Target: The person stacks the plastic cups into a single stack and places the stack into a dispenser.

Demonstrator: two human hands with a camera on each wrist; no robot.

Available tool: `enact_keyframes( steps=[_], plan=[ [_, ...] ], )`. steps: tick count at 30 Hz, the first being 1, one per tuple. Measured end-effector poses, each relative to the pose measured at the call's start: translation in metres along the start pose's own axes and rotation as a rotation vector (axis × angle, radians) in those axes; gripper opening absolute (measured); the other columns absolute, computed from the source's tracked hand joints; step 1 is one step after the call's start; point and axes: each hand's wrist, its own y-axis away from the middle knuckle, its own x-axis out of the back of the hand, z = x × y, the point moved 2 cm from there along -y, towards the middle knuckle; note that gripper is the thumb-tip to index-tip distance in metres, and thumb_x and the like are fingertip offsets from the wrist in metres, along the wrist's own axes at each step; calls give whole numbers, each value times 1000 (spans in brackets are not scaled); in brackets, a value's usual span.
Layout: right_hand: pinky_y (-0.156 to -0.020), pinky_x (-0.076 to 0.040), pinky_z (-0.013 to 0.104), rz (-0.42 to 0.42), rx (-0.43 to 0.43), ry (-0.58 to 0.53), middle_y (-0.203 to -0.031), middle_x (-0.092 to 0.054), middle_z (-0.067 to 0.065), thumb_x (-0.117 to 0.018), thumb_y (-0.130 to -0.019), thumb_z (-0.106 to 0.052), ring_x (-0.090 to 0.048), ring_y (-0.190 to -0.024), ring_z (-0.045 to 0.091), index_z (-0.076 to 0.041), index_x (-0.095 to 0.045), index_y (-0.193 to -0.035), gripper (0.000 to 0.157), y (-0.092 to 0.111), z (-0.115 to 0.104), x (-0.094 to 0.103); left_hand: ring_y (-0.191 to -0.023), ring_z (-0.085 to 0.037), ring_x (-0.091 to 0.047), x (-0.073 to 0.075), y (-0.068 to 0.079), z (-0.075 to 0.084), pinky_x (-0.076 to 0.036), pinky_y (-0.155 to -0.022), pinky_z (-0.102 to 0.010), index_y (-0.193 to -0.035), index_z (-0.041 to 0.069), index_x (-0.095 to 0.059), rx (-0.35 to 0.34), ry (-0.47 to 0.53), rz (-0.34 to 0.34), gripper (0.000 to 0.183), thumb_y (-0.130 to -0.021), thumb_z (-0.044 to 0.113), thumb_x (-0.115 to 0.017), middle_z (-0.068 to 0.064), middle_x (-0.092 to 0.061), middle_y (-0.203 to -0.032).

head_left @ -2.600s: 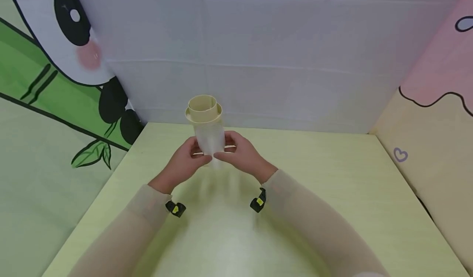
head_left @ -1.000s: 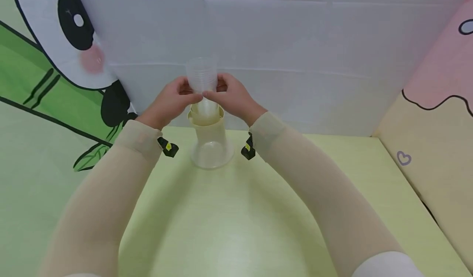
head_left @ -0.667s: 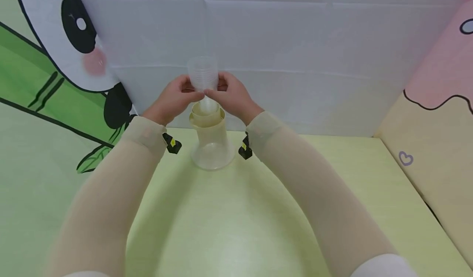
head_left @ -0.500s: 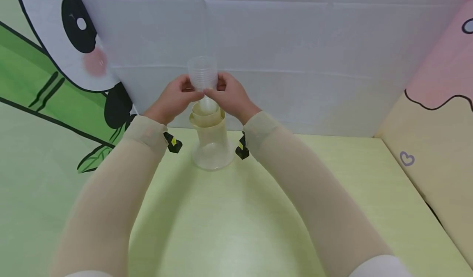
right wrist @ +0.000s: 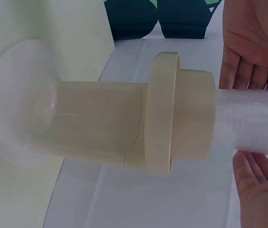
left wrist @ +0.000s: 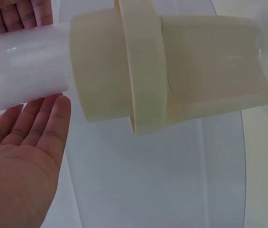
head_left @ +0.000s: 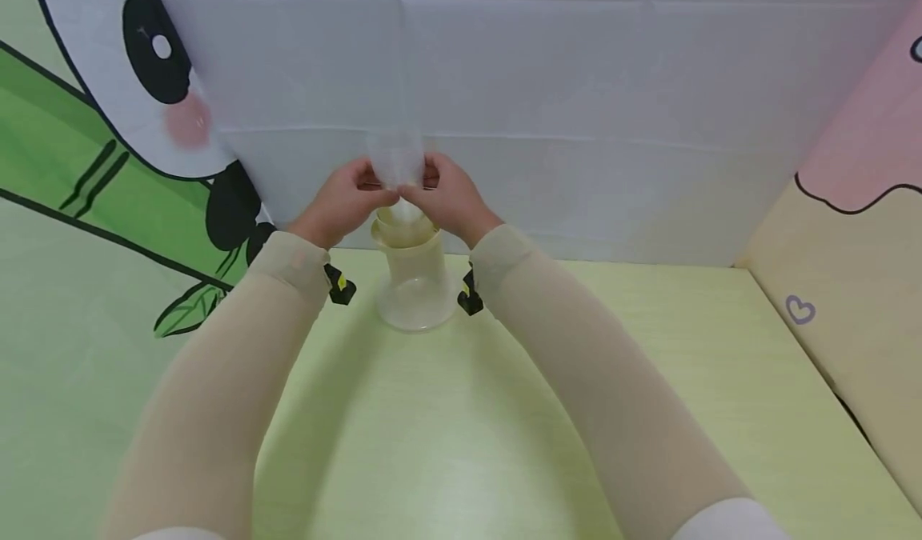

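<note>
A stack of clear plastic cups (head_left: 395,160) stands upright between my two hands. My left hand (head_left: 340,204) and right hand (head_left: 455,199) hold it from opposite sides, thumbs in front and fingers behind. Its lower end meets the mouth of a cream cylinder (left wrist: 100,66); how far it reaches inside is hidden. That cylinder sits in a wider cream beaker-like container (right wrist: 100,121) with a flared rim. Beneath stands a clear round base (head_left: 416,314) on the table. Both wrist views show this column lying sideways.
A pale yellow-green table (head_left: 461,444) spreads in front of the column. Close behind it rises a white cloth backdrop (head_left: 576,124). Printed panels stand at left and right, one with a panda and bamboo (head_left: 158,52).
From low in front of the cream containers, the hands and cup stack rose above them. Within the last half second they have come down slightly toward the cream cylinder.
</note>
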Motion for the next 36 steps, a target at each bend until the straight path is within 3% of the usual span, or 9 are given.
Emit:
enact_keyframes(
  steps=[8, 17, 31, 36],
  plan=[
    [-99, -50, 28, -40, -12, 74, -130, -61, 0, -72, -97, -37, -59, -118, 12, -10, -52, -141, 56, 0, 10, 0, -131, -28, -52, -1, -2, -12, -42, -113, -48, -148, 5, -46, 34, -18, -21, 58, -98, 21, -71, -11, -54, -142],
    [-110, -43, 35, -45, -23, 224, -142, -56, -2, -71, -97, -44, -49, -134, 18, -14, -50, -147, 62, 1, 15, 2, -131, -30, -53, -6, -4, -16, -44, -111, -47, -147, 0, -43, 30, -16, -11, 61, -96, 17, -72, -16, -56, -140],
    [-114, -40, 44, -109, -55, 240, -151, -52, 3, -71, -98, -36, -43, -142, 29, -12, -52, -149, 60, 4, 33, 0, -145, -32, -39, -12, -2, -36, -38, -116, -50, -145, 0, -47, 49, -90, -26, 57, -97, 21, -71, -14, -50, -149],
    [-113, -42, 43, -134, -71, 245, -148, -54, 3, -69, -99, -35, -47, -138, 26, -13, -50, -150, 58, 8, 41, 0, -145, -31, -38, -16, 0, -39, -37, -117, -51, -146, 2, -47, 64, -102, -41, 57, -98, 22, -69, -13, -49, -150]
  ],
)
